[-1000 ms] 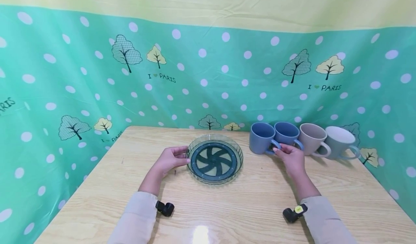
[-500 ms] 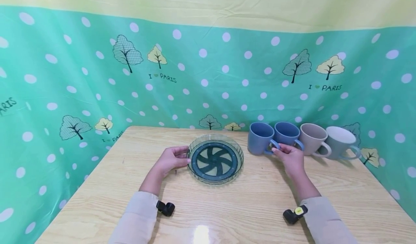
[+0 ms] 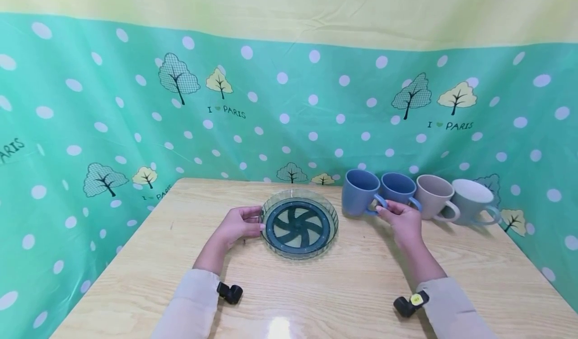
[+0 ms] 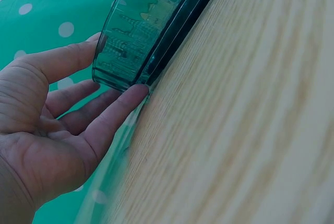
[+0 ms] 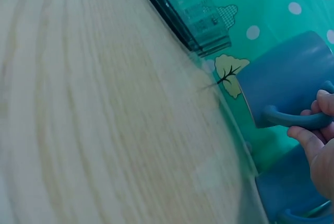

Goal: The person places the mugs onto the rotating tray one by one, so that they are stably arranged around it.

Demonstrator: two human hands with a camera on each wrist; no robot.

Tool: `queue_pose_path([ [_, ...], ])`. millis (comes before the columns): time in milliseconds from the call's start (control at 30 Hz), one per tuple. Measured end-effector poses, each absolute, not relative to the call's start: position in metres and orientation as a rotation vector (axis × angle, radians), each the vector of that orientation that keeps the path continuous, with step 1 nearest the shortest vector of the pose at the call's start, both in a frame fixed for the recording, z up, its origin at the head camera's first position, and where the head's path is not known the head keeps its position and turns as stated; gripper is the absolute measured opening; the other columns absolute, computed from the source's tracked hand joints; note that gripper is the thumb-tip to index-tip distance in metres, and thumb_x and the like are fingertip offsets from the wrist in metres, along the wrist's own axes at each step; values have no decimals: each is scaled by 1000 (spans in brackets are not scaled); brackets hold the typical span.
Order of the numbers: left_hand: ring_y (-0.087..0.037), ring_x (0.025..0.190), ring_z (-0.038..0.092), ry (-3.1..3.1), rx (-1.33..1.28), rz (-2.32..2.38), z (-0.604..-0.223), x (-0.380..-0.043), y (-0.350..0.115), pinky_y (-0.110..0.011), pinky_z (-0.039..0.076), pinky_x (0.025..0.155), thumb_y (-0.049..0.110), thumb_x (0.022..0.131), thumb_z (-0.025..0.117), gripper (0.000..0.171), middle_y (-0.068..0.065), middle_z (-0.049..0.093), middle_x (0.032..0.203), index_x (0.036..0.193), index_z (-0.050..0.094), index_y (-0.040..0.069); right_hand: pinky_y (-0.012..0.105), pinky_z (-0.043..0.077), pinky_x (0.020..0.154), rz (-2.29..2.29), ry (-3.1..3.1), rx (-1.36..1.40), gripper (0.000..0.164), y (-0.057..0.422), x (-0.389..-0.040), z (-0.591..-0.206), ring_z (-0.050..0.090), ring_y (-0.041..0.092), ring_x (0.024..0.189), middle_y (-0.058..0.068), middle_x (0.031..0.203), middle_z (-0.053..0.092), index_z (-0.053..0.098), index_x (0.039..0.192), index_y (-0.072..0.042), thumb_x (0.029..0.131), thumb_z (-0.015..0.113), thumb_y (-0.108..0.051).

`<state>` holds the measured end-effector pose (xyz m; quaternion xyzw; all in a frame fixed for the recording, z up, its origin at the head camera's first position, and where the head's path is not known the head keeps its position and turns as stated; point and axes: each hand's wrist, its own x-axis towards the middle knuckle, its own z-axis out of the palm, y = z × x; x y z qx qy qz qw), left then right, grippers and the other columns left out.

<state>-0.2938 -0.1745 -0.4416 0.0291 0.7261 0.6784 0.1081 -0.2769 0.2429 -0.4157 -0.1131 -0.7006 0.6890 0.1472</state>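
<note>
A round, clear green-tinted dish (image 3: pixel 300 223) with a dark ring and pinwheel pattern in its base sits on the wooden table. At its left side my left hand (image 3: pixel 239 223) holds the wall, with one digit at the rim and another low by the base in the left wrist view. My right hand (image 3: pixel 404 218) pinches the handle of the leftmost blue mug (image 3: pixel 358 193), which is upright. In the right wrist view, a strip of curtain shows between this mug's base and the tabletop. Just beside my fingers stands a second blue mug (image 3: pixel 396 186).
Right of the blue mugs, a pinkish-beige mug (image 3: pixel 432 198) and a grey-green mug (image 3: pixel 469 203) with a pale inside continue the row along the back edge. A dotted green curtain (image 3: pixel 311 118) hangs behind the wooden table (image 3: pixel 329 294).
The held blue mug has shifted slightly left with my right hand, widening its gap from the second blue mug. My left hand and the dish stay in place. The head view tilts a little.
</note>
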Motion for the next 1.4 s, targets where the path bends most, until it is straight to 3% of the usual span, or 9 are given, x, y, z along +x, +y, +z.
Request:
queue_pose_path([
  [267, -33, 113, 58, 2123, 67, 2000, -443, -291, -173, -38, 59, 84, -8, 79, 74, 66, -24, 54, 134, 139, 47, -4, 20, 59, 69, 2057, -1931, -272, 12, 239, -272, -412, 69, 6, 68, -5, 74, 70, 71, 93, -1, 83, 74, 4],
  [467, -34, 112, 59, 2123, 60, 1994, -448, -290, -174, -38, 59, 84, -8, 79, 74, 65, -25, 55, 131, 139, 48, -3, 21, 60, 70, 2061, -1936, -240, 23, 234, -271, -410, 69, 6, 68, -6, 72, 69, 66, 104, 11, 83, 73, 5],
  [667, -37, 118, 54, 2147, 69, 1993, -448, -288, -178, -38, 59, 83, -9, 79, 74, 66, -24, 51, 137, 139, 48, -5, 23, 60, 73, 2060, -1968, -213, 22, 230, -272, -404, 69, 7, 71, -5, 74, 69, 66, 104, 8, 83, 74, 4],
  [833, -37, 119, 54, 2138, 64, 2001, -448, -289, -178, -38, 59, 84, -9, 79, 74, 66, -23, 51, 138, 139, 48, -4, 22, 59, 73, 2008, -2038, -220, 39, 228, -273, -396, 68, 5, 71, -5, 76, 67, 60, 117, 16, 84, 74, 1],
  [1067, -36, 116, 56, 2130, 81, 2000, -448, -291, -176, -38, 59, 84, -8, 79, 74, 67, -25, 51, 136, 140, 47, -5, 23, 59, 75, 1983, -2119, -231, 44, 229, -273, -384, 68, 5, 73, -7, 80, 67, 59, 121, 14, 85, 76, -6],
  [1400, -35, 114, 57, 2122, 84, 2018, -444, -295, -174, -38, 59, 83, -10, 77, 75, 68, -25, 53, 134, 139, 48, -4, 21, 58, 78, 2036, -2110, -218, 47, 221, -276, -374, 70, 6, 76, -6, 82, 68, 57, 125, 14, 86, 74, -4],
])
